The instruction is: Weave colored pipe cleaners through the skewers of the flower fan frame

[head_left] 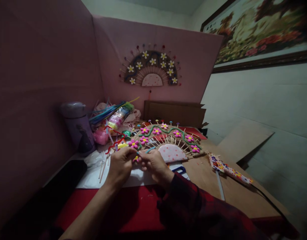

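Left hand (121, 164) and right hand (153, 164), fingertips pinched closed, both on the blue strip (150, 149)! The fan (172, 152) lies at one o'clock, long axis roughly nine to three, right hand nearer its pale base.

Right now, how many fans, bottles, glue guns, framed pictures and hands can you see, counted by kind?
Fans: 2, upper fan and lower fan
Bottle: 1
Glue gun: 1
Framed picture: 1
Hands: 2, left hand and right hand
Total: 7
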`<state>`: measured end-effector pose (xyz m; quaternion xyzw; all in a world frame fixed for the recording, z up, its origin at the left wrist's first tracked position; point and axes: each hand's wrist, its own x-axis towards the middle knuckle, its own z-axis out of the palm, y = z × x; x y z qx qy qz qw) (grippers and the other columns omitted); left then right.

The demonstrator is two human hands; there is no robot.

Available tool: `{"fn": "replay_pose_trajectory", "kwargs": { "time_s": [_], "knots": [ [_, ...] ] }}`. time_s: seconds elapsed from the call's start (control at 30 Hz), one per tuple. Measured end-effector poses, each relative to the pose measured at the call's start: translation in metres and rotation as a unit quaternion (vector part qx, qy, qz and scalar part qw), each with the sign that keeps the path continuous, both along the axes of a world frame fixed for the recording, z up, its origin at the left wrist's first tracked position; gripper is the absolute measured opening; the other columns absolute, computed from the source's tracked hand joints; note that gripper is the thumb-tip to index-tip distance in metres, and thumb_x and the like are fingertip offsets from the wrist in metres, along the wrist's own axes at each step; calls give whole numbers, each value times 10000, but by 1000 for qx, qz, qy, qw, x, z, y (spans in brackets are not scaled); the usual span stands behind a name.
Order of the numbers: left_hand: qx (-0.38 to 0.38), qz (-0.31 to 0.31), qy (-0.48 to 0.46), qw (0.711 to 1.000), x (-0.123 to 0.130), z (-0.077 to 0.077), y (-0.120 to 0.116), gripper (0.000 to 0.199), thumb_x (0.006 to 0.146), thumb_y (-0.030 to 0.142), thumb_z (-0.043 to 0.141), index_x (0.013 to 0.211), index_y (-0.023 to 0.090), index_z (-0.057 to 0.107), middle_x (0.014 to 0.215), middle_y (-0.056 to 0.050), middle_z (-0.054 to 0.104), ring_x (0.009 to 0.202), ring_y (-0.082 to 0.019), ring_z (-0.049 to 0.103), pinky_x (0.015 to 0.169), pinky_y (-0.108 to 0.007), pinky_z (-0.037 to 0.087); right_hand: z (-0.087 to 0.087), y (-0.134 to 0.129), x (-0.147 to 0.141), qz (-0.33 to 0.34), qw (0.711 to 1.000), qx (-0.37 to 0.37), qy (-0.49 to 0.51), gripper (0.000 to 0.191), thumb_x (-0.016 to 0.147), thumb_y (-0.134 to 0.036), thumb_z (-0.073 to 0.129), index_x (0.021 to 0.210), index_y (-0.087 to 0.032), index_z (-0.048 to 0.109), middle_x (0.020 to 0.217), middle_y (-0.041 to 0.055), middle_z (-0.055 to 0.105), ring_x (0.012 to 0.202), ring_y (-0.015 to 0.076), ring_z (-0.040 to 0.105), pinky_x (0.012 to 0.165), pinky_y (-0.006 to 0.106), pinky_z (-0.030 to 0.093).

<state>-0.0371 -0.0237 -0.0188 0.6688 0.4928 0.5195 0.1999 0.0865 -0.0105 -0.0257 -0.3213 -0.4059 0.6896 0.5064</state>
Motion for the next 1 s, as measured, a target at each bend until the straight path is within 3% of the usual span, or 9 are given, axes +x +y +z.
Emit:
{"fn": "replay_pose_trajectory", "kwargs": {
  "time_s": [0.1,0.23,0.33,0.43,0.53,0.6,0.77,0.9,1.0],
  "knots": [
    [-89,-53,-187,977,1,3,0,179,693,303,589,763,144,630,526,20,546,458,-105,463,435,-215,359,7,-3,2,14,998,-42,49,189,581,-250,704,557,-110,578,498,-22,521,415,36,382,353,152,248],
    [-116,-74,-225,965,3,6,0,205,645,329,650,692,133,612,480,30,521,418,-88,425,399,-202,328,9,-5,3,21,998,-36,51,199,583,-263,708,565,-108,584,491,-20,520,411,38,384,347,152,247],
    [-99,-60,-153,981,2,4,0,184,692,327,597,650,149,579,492,26,515,431,-95,429,421,-210,327,5,-3,2,7,1000,-7,22,231,587,-305,707,562,-113,580,478,-19,526,383,40,380,333,159,255],
    [-15,9,16,1000,0,1,-1,125,729,222,522,626,163,561,547,7,531,520,-118,472,504,-228,343,0,0,0,-20,999,40,-26,266,598,-343,697,535,-120,568,445,-28,514,335,35,352,307,169,248],
    [54,66,185,979,1,-1,-3,131,709,119,475,613,166,552,602,-17,546,581,-140,488,551,-251,330,-4,1,-2,-41,994,62,-74,277,598,-348,695,523,-119,560,415,-36,499,305,30,332,292,172,228],
    [64,70,205,974,1,-2,-3,143,714,108,464,625,165,561,622,-25,557,593,-144,496,560,-256,333,-4,1,-2,-41,997,37,-63,276,585,-345,708,545,-115,560,441,-30,517,327,28,349,300,162,229],
    [-29,-17,-48,998,3,-2,0,125,741,249,528,699,160,605,610,-7,589,544,-121,515,517,-222,385,2,-2,0,-25,1000,-10,9,319,568,-372,734,570,-116,544,493,-21,532,382,29,378,328,151,244],
    [-70,-43,-126,989,4,-1,0,125,683,272,607,688,148,619,544,11,568,451,-94,475,426,-195,368,0,1,0,-40,997,48,-38,341,605,-426,707,588,-126,546,488,-23,521,360,41,361,329,179,251],
    [-101,-49,-174,978,3,1,-1,162,672,299,624,657,144,582,474,31,520,390,-82,436,367,-187,350,2,3,4,-134,974,135,-126,317,677,-438,656,694,-136,563,565,0,553,438,86,442,401,217,343]
  ]
}}
